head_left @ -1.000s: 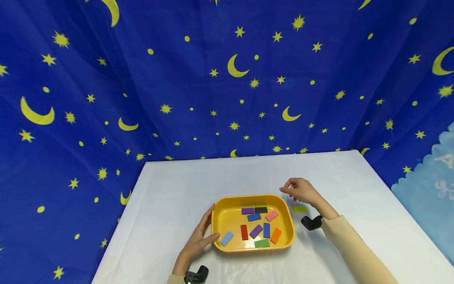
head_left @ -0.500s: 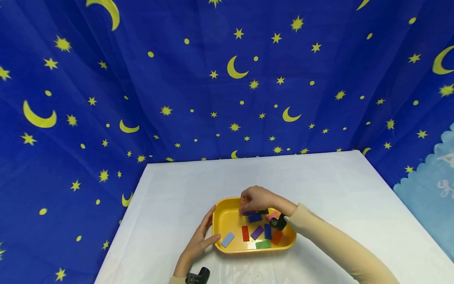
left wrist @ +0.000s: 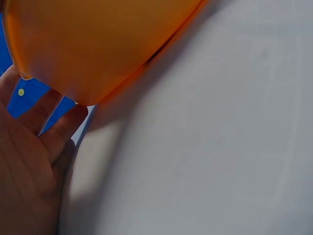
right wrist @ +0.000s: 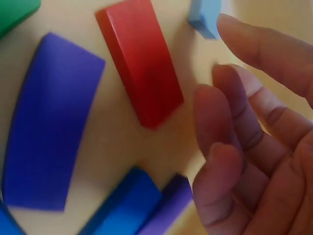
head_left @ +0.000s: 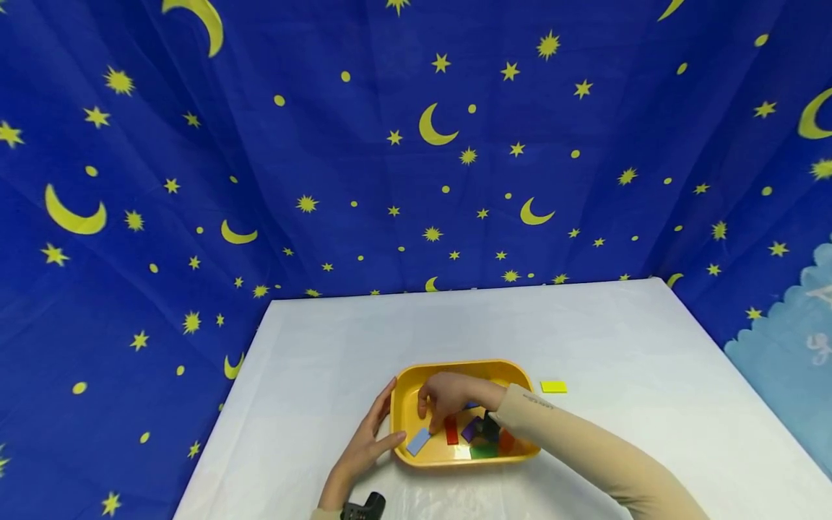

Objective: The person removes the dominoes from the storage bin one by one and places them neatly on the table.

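Observation:
The left hand (head_left: 360, 444) (left wrist: 29, 161) grips the left end of the yellow tray (head_left: 484, 463) (left wrist: 98, 44), thumb over the rim and fingers along the outer wall. Inside the tray is the right hand (head_left: 448, 393) (right wrist: 264, 132), its fingers loosely bent and apart, holding nothing. A fingertip is right beside the light blue block (head_left: 419, 441) (right wrist: 204, 18); whether they touch I cannot tell. The red block (head_left: 451, 431) (right wrist: 144, 63) lies just right of that hand in the head view. The right hand and sleeve hide part of the tray.
Purple (head_left: 471, 430), green (head_left: 483, 451), orange (head_left: 506, 441) and blue blocks are also in the tray. A yellow block (head_left: 554, 387) lies on the white table (head_left: 325, 347) outside its right end. A blue star-patterned curtain (head_left: 416, 166) stands behind.
From beyond the tray's right end, the right hand has moved left over the tray and down into it, towards the light blue block. The left hand keeps its grip.

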A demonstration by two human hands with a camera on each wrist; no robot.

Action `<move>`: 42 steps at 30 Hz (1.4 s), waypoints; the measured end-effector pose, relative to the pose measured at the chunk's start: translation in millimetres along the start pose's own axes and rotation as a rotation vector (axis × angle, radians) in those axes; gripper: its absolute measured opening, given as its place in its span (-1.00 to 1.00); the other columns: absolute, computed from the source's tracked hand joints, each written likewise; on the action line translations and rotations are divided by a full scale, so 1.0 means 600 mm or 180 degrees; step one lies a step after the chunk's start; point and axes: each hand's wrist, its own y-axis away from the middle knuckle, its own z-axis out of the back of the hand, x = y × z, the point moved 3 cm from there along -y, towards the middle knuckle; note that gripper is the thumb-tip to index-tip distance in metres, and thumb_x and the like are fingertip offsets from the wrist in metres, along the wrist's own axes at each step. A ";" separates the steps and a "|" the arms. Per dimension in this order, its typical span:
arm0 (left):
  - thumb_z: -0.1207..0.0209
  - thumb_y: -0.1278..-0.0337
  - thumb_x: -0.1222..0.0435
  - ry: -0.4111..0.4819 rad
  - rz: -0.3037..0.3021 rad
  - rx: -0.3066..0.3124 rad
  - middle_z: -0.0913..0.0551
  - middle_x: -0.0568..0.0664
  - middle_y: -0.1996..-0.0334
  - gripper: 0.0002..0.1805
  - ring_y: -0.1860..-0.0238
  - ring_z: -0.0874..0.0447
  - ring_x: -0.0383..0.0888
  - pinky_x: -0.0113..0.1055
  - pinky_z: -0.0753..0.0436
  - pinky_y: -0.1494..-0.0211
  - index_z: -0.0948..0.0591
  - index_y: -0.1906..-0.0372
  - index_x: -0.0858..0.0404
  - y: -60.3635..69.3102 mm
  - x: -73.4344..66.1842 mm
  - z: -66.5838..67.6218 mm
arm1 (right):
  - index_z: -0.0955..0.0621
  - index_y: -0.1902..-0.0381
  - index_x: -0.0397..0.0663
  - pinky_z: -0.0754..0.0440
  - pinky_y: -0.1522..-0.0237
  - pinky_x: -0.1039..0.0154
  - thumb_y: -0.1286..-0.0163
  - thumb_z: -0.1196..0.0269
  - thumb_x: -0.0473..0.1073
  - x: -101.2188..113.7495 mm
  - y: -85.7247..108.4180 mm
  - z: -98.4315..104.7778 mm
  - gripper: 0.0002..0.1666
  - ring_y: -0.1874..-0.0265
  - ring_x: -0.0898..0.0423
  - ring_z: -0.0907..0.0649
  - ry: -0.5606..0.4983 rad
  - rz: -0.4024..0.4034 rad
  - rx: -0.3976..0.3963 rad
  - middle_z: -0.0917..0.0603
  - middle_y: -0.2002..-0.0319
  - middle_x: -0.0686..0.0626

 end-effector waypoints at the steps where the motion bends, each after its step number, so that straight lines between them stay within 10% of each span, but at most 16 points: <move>1: -0.19 -0.17 0.38 0.0000 0.0002 0.0012 -0.03 -0.16 -0.46 -0.15 -0.39 -0.09 -0.06 0.06 0.01 -0.38 -0.07 -0.49 -0.10 0.000 -0.001 0.000 | -0.69 0.34 0.02 -0.43 0.56 0.41 0.00 -0.51 -0.13 0.001 -0.002 -0.003 -0.75 0.68 0.27 -0.46 0.0005 -0.0017 0.0004 -0.54 0.61 0.20; 42: -0.17 -0.18 0.42 -0.0116 -0.0207 0.0070 -0.03 -0.07 -0.47 -0.14 -0.38 -0.12 0.00 -0.05 -0.07 -0.38 -0.05 -0.50 -0.05 0.002 0.004 0.002 | -0.58 0.63 0.08 -0.38 0.69 0.41 0.00 -0.51 -0.05 -0.007 -0.009 -0.046 -0.72 0.77 0.24 -0.38 -0.0380 -0.0224 0.0011 -0.49 0.68 0.15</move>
